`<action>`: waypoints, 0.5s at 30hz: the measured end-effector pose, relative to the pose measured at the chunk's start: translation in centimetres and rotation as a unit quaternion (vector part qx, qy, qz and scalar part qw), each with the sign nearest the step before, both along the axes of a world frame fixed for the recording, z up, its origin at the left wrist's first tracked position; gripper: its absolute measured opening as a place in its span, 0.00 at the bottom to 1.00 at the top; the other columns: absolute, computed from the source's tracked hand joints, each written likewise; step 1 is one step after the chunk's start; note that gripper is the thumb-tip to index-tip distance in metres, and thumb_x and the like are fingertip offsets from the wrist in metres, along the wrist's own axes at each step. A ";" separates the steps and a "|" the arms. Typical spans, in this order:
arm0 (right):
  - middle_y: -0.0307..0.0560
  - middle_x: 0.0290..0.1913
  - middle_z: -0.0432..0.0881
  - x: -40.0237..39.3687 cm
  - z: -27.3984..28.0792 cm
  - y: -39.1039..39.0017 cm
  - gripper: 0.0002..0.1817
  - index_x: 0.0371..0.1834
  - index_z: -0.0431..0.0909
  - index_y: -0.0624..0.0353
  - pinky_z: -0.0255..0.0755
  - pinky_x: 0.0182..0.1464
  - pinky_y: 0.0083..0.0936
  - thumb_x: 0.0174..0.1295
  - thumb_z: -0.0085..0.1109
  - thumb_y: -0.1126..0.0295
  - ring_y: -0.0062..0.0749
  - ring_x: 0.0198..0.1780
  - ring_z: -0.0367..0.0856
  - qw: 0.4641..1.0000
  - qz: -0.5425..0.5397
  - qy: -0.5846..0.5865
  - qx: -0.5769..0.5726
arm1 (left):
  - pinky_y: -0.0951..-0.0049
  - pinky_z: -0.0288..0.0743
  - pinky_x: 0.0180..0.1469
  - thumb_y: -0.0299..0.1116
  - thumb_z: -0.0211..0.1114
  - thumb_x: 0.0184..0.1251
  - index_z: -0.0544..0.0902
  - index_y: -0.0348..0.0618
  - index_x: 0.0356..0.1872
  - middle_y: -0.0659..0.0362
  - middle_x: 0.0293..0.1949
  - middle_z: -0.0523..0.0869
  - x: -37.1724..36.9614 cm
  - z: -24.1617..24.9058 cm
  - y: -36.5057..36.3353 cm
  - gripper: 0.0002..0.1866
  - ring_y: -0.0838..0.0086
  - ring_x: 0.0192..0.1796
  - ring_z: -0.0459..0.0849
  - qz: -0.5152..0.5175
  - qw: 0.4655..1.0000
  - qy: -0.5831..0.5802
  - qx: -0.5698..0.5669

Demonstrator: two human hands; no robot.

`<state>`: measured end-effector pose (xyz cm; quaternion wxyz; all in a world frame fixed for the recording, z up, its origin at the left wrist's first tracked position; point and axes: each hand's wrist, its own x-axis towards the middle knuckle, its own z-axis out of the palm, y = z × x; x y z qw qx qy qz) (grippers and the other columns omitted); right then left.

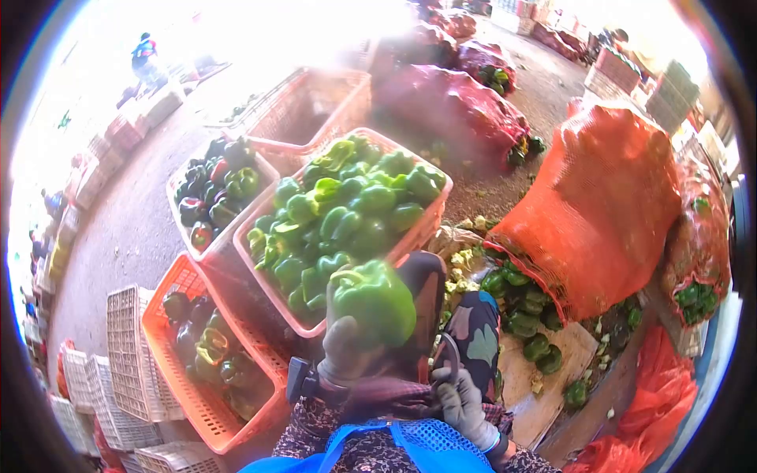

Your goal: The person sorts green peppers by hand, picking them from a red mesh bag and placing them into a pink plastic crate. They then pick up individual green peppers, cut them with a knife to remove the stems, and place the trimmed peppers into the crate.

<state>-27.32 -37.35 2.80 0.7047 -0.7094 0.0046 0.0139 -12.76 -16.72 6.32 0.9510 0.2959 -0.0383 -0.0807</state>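
Observation:
My left hand [341, 353], in a grey glove, holds a large green bell pepper [372, 303] up over my lap. Its fingers are wrapped about the pepper's lower left side. My right hand [464, 400], gloved too, is closed around a thin, dark, curved tool [451, 351] whose kind I cannot make out. Just beyond the held pepper stands an orange crate [293, 322] heaped with green bell peppers [347, 221]. At right, a red mesh sack [595, 205] lies with its mouth toward me, and green peppers [536, 347] spill from it onto cardboard.
A pale crate [175, 185] holds dark and reddish peppers. Another orange crate [169, 359] at left holds dark peppers. Beyond is an empty orange crate [359, 98]. White crates [130, 347] stand at left. More filled sacks [457, 102] lie behind. A person [147, 61] is far off.

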 end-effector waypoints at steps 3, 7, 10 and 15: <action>0.49 0.34 0.86 5.1 5.7 0.9 0.09 0.56 0.80 0.64 0.80 0.34 0.29 0.77 0.56 0.77 0.33 0.31 0.86 0.990 0.027 -0.050 -0.131 | 0.53 0.80 0.67 0.40 0.77 0.56 0.57 0.48 0.81 0.49 0.69 0.74 -0.4 1.1 0.9 0.52 0.55 0.67 0.80 0.110 0.990 -0.045 0.075; 0.61 0.40 0.87 10.0 8.7 6.1 0.10 0.54 0.80 0.65 0.83 0.38 0.41 0.73 0.60 0.77 0.57 0.37 0.89 0.951 0.083 -0.199 -0.220 | 0.54 0.77 0.70 0.31 0.78 0.50 0.56 0.49 0.82 0.50 0.70 0.73 -1.2 -0.7 2.7 0.56 0.57 0.70 0.77 0.204 0.960 -0.069 0.180; 0.63 0.42 0.86 10.9 8.7 8.5 0.11 0.56 0.79 0.63 0.83 0.39 0.46 0.72 0.61 0.75 0.62 0.40 0.88 0.942 0.124 -0.195 -0.244 | 0.56 0.73 0.73 0.32 0.79 0.46 0.59 0.46 0.80 0.52 0.71 0.73 -0.9 -2.2 5.0 0.55 0.59 0.72 0.75 0.279 0.912 -0.102 0.284; 0.62 0.42 0.86 10.1 7.6 10.5 0.13 0.57 0.78 0.60 0.82 0.39 0.49 0.72 0.61 0.73 0.61 0.40 0.88 0.936 0.146 -0.181 -0.265 | 0.56 0.69 0.76 0.38 0.79 0.49 0.62 0.45 0.78 0.51 0.68 0.75 -1.5 -2.7 5.7 0.52 0.58 0.71 0.76 0.351 0.889 -0.102 0.275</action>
